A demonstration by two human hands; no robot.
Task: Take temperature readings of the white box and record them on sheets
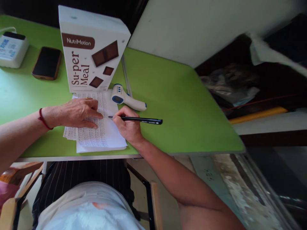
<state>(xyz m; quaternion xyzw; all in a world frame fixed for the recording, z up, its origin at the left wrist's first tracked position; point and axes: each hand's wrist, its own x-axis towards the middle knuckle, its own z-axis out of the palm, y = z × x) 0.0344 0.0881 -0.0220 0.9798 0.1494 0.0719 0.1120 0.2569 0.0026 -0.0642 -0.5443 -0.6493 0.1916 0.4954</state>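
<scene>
Near the front edge of the green worktop, tip down at the papers: one black pen. Holds it low on the barrel with the right hand, grip closed around it between thumb and fingers, far end pointing out to the right. Rests the left hand across the papers, grip loose and wrapped around nothing, forefinger near the pen tip but apart from it. Contact between tip and paper: impossible to tell.

Likely to handle as a light, stiff stick, perhaps a little slippery along the glossy barrel; best taken just behind the tip. As for the papers, probably thin, limp and easy to crease or slide; best pinned flat under spread fingers or lifted by a bare corner.

By count: one pen, two hands, one pile of papers, too closely stacked to number. Behind the papers, one white box, upright, printed with three brown pieces. Beside the box, partly over the papers, one white thermometer, lying down. Left of the box, one dark phone; farther left, one white block with one cable. Around the left wrist, one red bracelet.
</scene>
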